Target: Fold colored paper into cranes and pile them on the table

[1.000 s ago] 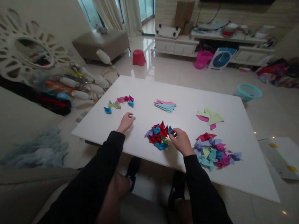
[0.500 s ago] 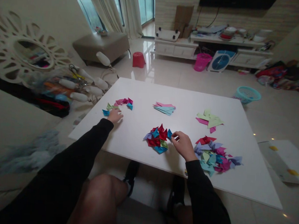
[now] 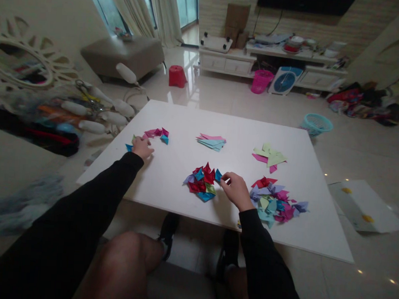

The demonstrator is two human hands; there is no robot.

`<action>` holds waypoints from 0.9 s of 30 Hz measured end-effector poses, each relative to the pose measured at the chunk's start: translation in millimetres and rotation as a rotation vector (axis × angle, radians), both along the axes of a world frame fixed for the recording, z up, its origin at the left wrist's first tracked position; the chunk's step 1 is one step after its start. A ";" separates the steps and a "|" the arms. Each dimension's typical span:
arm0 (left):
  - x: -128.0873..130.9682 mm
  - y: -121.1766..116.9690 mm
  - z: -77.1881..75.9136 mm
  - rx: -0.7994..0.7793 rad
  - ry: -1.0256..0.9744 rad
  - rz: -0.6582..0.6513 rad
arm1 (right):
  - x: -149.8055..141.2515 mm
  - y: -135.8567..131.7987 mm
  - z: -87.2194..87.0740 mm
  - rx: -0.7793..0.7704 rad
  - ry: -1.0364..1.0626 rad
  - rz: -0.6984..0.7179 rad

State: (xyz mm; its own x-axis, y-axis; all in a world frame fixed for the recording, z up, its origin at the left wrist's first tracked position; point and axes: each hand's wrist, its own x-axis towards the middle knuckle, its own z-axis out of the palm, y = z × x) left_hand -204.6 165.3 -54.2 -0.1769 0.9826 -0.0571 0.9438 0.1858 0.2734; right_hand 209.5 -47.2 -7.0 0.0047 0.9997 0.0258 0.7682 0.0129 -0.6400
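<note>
On the white table (image 3: 194, 122), my left hand (image 3: 142, 148) reaches to the far left and rests with curled fingers on a curved row of folded paper pieces (image 3: 155, 133) in pink, green and blue. My right hand (image 3: 236, 191) sits beside a red and blue paper cluster (image 3: 201, 182) at the front middle, its fingertips pinched at the cluster's right edge. What the left fingers hold is hidden.
A loose heap of folded pieces (image 3: 274, 201) lies right of my right hand. A stack of flat sheets (image 3: 211, 141) and some green and pink pieces (image 3: 269, 156) lie further back. A teal basket (image 3: 316, 123) stands on the floor beyond.
My left hand moved from the table's front middle out to the curved row at the far left. The right hand stayed at the cluster. The view shifted slightly.
</note>
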 end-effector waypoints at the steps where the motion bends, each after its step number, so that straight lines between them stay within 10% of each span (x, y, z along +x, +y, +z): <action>1: -1.8 1.4 2.5 0.000 0.002 0.032 | 0.6 -0.2 0.6 0.000 -0.003 -0.003; 18: -17.4 -15.9 -4.1 -0.051 -0.132 0.042 | 3.0 1.2 0.8 -0.020 -0.002 0.006; 27: 1.8 -38.0 17.3 0.029 -0.214 -0.046 | -0.3 2.2 2.8 -0.013 0.018 0.015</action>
